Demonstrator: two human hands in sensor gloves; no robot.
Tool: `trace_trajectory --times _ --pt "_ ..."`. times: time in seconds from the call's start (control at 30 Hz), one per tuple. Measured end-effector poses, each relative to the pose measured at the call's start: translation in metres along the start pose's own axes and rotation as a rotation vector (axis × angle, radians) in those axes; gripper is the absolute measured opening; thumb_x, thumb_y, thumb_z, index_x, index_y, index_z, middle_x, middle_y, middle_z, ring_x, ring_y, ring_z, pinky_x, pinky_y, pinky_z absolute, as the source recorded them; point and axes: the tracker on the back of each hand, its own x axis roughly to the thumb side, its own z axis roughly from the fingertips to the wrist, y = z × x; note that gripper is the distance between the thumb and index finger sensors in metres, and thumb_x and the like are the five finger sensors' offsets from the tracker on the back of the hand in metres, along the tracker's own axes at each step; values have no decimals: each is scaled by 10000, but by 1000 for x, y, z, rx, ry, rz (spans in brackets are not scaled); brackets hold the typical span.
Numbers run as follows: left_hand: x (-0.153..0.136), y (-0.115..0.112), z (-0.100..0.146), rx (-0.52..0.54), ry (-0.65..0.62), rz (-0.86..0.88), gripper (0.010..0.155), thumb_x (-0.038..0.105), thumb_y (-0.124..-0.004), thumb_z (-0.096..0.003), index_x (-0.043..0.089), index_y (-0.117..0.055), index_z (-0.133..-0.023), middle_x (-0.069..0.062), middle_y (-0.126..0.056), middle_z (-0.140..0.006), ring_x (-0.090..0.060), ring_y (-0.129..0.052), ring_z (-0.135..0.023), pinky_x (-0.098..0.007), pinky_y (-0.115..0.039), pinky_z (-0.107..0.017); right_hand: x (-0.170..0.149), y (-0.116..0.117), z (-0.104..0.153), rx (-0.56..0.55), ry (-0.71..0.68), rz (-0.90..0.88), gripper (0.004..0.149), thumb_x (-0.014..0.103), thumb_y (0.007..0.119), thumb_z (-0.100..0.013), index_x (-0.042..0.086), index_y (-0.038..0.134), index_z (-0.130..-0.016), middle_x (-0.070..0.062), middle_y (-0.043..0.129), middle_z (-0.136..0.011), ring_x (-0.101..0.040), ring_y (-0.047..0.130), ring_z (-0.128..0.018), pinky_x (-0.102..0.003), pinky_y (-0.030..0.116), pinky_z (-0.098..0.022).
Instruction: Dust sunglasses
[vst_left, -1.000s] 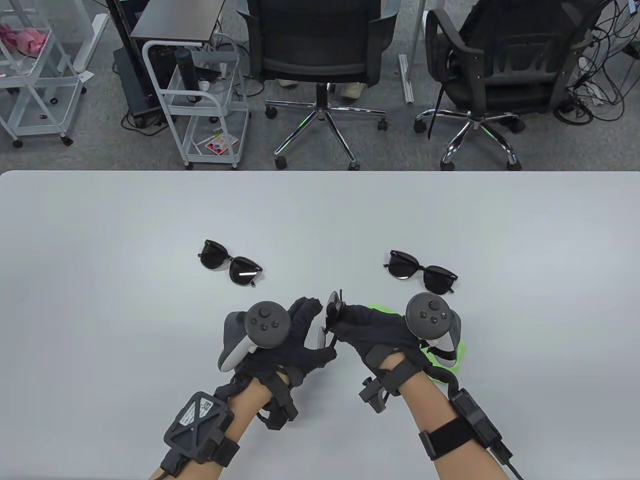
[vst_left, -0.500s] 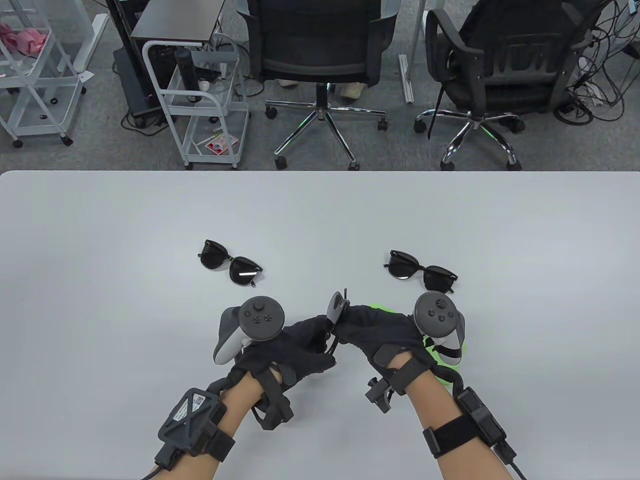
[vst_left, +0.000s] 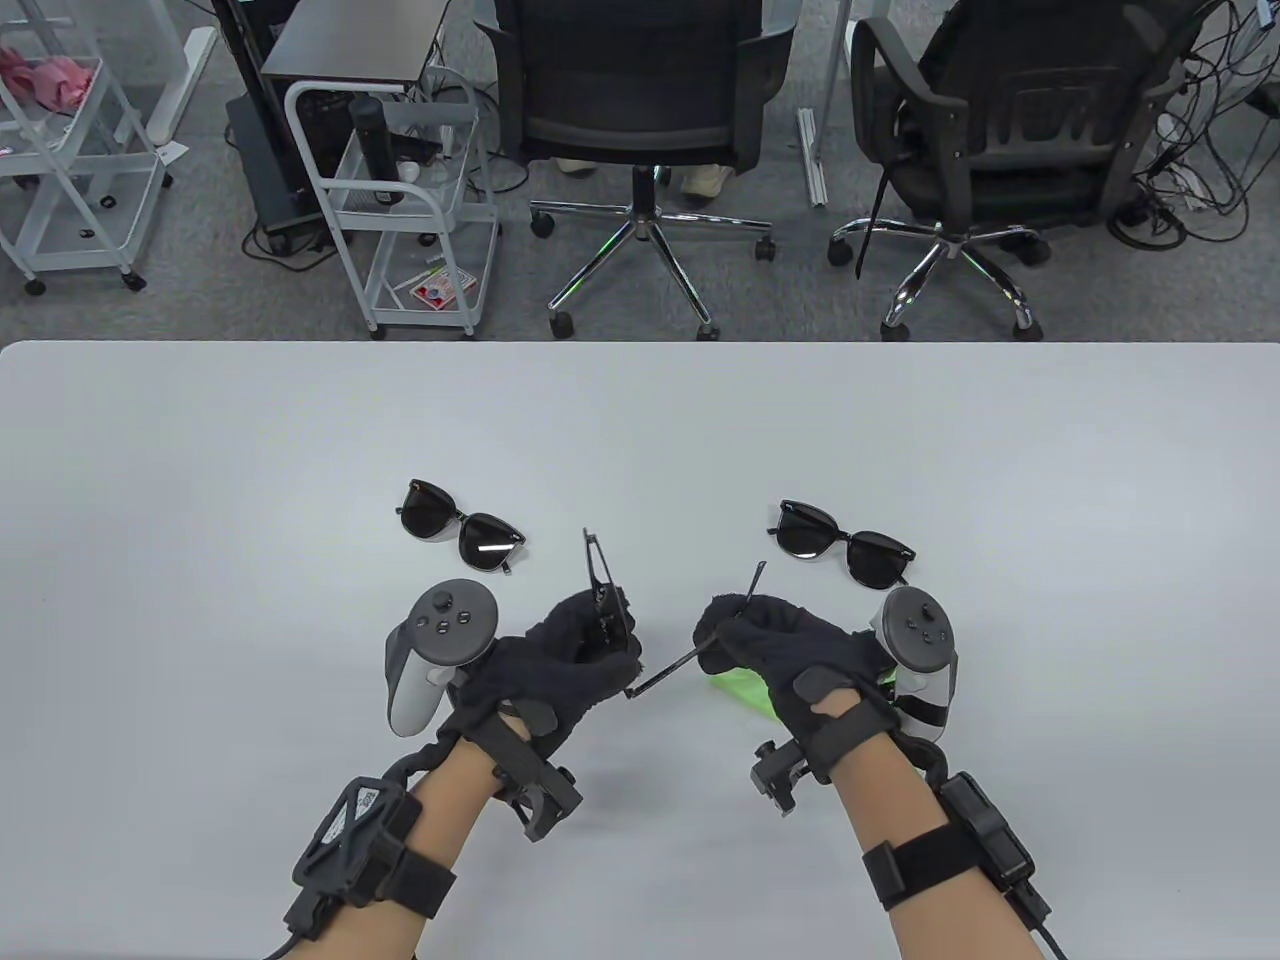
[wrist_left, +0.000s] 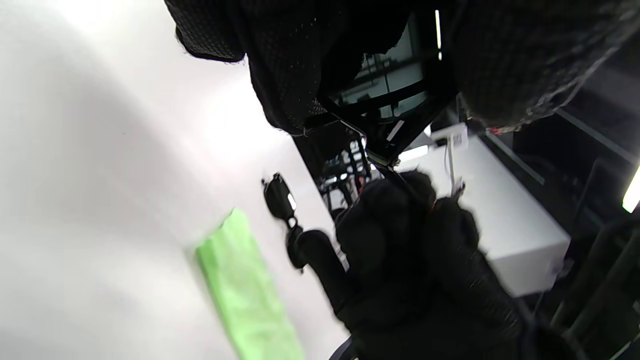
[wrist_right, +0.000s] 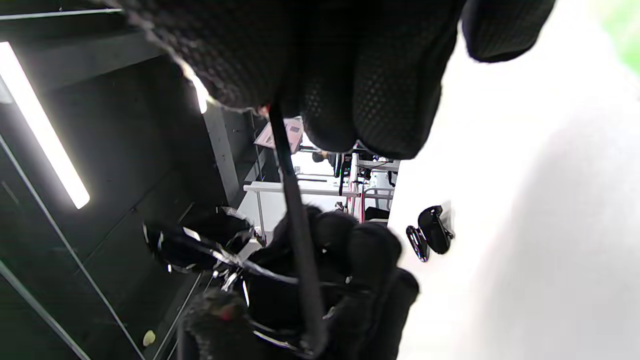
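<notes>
I hold a black pair of sunglasses above the table between both hands. My left hand grips its front frame, which stands nearly edge-on. My right hand pinches one temple arm, unfolded and stretched out between the hands. In the left wrist view, my fingers curl round the held lens. The temple arm runs down from my pinching fingers in the right wrist view. A green cloth lies on the table under my right hand, mostly hidden.
Two more black pairs lie folded on the white table: one left of centre, one right of centre. Office chairs and a white cart stand on the floor beyond the far edge.
My hands have drawn apart, the left going left, the right going right. The pair has swung open, one temple arm now stretched between them. More of the green cloth is covered.
</notes>
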Motion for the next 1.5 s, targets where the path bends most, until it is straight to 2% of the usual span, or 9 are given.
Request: trace_trajectory --times 0.27,0.4,0.5,0.57,0.67,0.9,1.07,1.2,1.5 --pt "1 5 3 54 -6 -62 841 654 -843 -326 371 -505 -1042 107 -654 -1063 -110 -951 -932 -389 -658 -774 -1 5 3 -65 66 52 427 359 850 -464 76 885 -782 -149 990 -741 -348 1033 -573 -626 690 -564" --pt "7 5 6 119 -7 -210 842 651 -837 -332 359 -504 -1048 94 -650 -1064 -128 -946 -922 -418 -644 -769 21 -4 14 -274 27 468 627 440 884 -425 -19 831 -849 -272 899 -828 -475 947 -655 -676 633 -543" --pt "10 5 8 178 -4 -379 847 649 -841 -324 349 -518 -1047 87 -664 -1057 -138 -959 -907 -430 -651 -758 42 -3 20 -317 -97 707 714 483 875 -429 -28 750 -912 -291 801 -904 -518 858 -723 -685 594 -555" --pt "12 1 8 176 -4 -469 846 647 -845 -318 345 -531 -1044 82 -676 -1052 -144 -967 -896 -435 -654 -753 53 5 21 -281 -211 803 697 486 862 -438 15 736 -936 -257 777 -942 -495 835 -769 -676 588 -578" --pt "15 -10 6 150 -20 -569 848 647 -849 -310 340 -548 -1041 52 -695 -1045 -149 -981 -882 -440 -662 -747 58 26 19 -133 -347 778 644 448 861 -442 77 743 -956 -221 719 -1008 -486 765 -860 -679 574 -610" --pt "22 -38 3 37 -72 -714 848 651 -851 -300 345 -567 -1038 79 -715 -1039 -144 -994 -875 -443 -672 -744 57 53 17 24 -388 808 563 395 869 -441 121 796 -927 -196 715 -1031 -482 735 -908 -704 550 -623" --pt "21 -45 1 14 -67 -734 850 656 -843 -299 340 -569 -1038 76 -721 -1037 -145 -999 -872 -445 -675 -742 53 47 15 22 -352 720 439 347 884 -435 121 895 -810 -173 777 -998 -469 769 -897 -712 558 -618" --pt "21 -43 2 16 -65 -716 850 659 -844 -299 341 -573 -1039 76 -725 -1035 -146 -1000 -869 -445 -674 -742 54 41 14 -1 -333 677 426 330 880 -437 112 902 -802 -184 777 -995 -484 757 -895 -721 542 -616" --pt "17 -38 2 11 -45 -736 834 657 -842 -308 343 -588 -1037 70 -733 -1033 -156 -1008 -857 -456 -675 -737 77 31 26 -234 -503 1122 415 321 870 -436 128 891 -803 -177 780 -985 -481 748 -894 -720 516 -615"
